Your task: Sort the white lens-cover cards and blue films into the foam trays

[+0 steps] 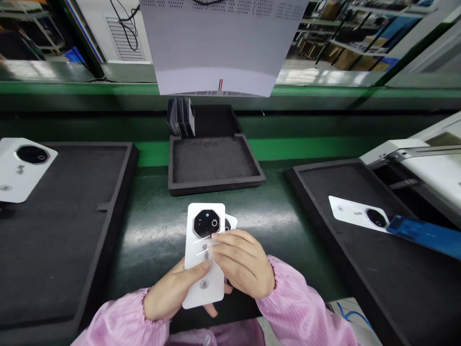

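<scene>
A white phone back cover (204, 293) with a black octagonal camera area stands upright in my left hand (176, 288). The left thumb presses on its face, and left fingertips show below its lower edge. Behind its right side peeks the corner of a second white phone back cover (231, 221), mostly hidden. My right hand (247, 263) is closed over the right side of the covers, its fingers together and lying across the front one below the camera area. The right thumb is hidden, so I cannot see how it meets the rear cover.
Beyond my hands lies a black foam tray (216, 161), with a stack of thin covers (180, 117) at its back left. Black trays flank me: a white cover (23, 170) is at the left one, another (356, 213) with blue film (428, 235) over the right one. A white panel (223, 53) hangs ahead.
</scene>
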Available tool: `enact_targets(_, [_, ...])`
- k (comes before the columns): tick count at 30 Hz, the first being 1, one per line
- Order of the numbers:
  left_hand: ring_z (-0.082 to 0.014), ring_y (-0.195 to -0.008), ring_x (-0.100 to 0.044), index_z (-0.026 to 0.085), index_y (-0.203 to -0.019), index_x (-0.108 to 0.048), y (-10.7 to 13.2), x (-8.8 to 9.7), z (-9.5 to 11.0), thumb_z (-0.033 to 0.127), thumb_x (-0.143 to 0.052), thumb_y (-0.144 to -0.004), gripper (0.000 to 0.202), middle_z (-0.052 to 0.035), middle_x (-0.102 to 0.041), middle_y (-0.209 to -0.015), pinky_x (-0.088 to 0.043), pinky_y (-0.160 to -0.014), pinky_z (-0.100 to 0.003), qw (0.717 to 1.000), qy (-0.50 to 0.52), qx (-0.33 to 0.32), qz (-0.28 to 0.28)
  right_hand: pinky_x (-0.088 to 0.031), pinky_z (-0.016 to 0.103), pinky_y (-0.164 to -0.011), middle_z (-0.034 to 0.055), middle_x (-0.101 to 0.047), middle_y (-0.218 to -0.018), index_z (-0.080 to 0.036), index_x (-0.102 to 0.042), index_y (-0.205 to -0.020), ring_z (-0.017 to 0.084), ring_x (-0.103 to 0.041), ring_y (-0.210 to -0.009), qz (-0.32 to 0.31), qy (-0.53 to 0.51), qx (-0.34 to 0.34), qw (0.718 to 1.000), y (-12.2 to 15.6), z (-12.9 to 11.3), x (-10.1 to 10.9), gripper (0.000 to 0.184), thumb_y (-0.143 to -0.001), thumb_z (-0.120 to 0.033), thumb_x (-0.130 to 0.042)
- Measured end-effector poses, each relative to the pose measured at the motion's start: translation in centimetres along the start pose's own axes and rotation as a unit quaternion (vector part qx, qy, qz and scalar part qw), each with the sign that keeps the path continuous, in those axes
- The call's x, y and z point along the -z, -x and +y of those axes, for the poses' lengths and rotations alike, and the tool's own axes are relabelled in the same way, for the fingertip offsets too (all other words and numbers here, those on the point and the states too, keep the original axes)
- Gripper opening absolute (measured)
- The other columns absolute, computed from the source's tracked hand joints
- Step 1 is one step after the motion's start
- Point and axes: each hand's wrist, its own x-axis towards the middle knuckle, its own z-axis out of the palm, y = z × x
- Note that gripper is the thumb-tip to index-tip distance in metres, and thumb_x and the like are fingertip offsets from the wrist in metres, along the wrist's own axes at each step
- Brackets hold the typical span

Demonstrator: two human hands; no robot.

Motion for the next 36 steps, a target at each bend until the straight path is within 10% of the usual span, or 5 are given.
enact_targets(27, [-0.0193,-0.054,-0.067,0.007,-0.110,-0.053,-0.2,0.0,-0.2,0.033,-0.054,-0.084,0.037,-0.0176,-0.070,-0.089,-0.054,-0.048,-0.029,1.000,0.016,-0.007,-0.009,-0.054,0.033,-0.077,0.0079,-0.072,-0.088,-0.011,-0.063,-0.092,0.020,-0.063,-0.099,-0.006,-0.003,-0.007,1.000,0.3,0.2,-0.1,0.014,-0.082,-0.012,-0.053])
enact_targets(33, [-0.0297,-0.089,-0.065,0.010,-0.111,-0.052,-0.4,0.1,-0.3,0.036,-0.054,-0.083,0.038,-0.0191,-0.064,-0.102,-0.054,-0.050,-0.028,0.998,-0.017,0.024,-0.047,-0.039,0.050,-0.099,0.0104,-0.066,-0.108,-0.017,-0.055,-0.111,0.026,-0.052,-0.117,0.028,0.057,-0.148,0.987,-0.2,0.2,-0.3,0.036,-0.076,-0.016,-0.064])
enact_targets(36, [-0.0285,-0.092,-0.064,0.013,-0.111,-0.054,-0.6,0.4,-0.6,0.041,-0.058,-0.080,0.042,-0.0175,-0.062,-0.106,-0.051,-0.047,-0.024,0.991,-0.077,0.049,-0.096,-0.045,0.046,-0.094,0.0156,-0.057,-0.121,-0.015,-0.050,-0.120,0.029,-0.052,-0.117,-0.057,-0.049,-0.266,0.961,-0.3,1.1,0.9,0.054,-0.073,-0.034,-0.068])
